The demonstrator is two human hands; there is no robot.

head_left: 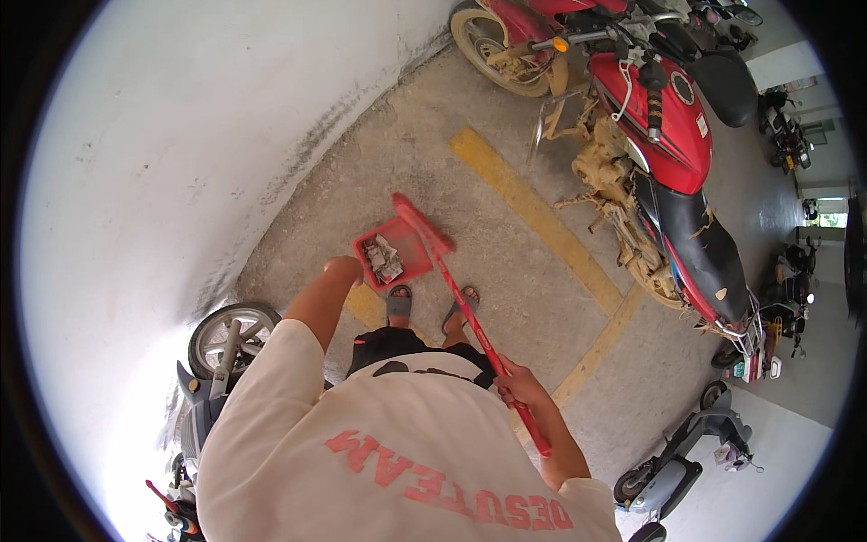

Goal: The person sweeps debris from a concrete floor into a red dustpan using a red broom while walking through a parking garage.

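My left hand [345, 271] is curled closed beside the red dustpan [413, 259]; whatever it grips is hidden behind it. Crumpled grey-white scraps [384, 260] lie in the pan. My right hand [515, 387] grips the long red handle [474, 330] of a broom, whose red head [418, 219] is at the pan's far right edge, slightly blurred. Both sandalled feet [398, 305] stand just below the pan on dusty concrete marked with yellow stripes [524, 212].
A mud-caked red motorcycle [657, 126] stands along my right, another red one behind it. A white wall [181, 117] runs along the left, with a scooter's wheel [230, 343] close by my left arm. More scooters [668, 461] are parked at the far right.
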